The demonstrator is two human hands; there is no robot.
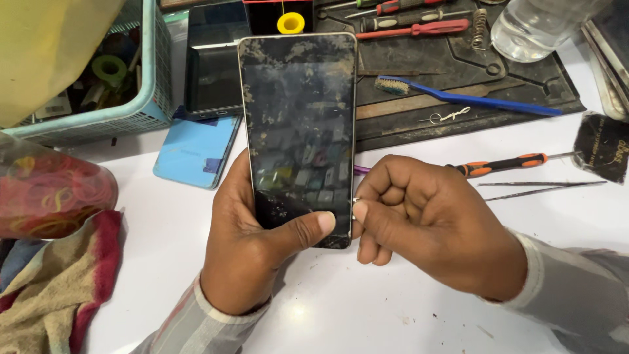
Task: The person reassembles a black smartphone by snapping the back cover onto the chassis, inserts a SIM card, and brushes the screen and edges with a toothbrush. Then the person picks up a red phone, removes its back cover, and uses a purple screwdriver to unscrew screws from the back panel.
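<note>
The left hand [252,246] grips a grimy, glossy phone [298,134], long axis pointing away; the clenched right hand [426,226] pinches something small at its edge.

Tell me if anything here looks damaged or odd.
The phone in the left hand stands out: its dark screen is smeared with patchy tan grime, thickest along the top and left edge. The right hand pinches something small against its right side. The blue brush has dirty bristles. Nothing looks spilled.
</note>
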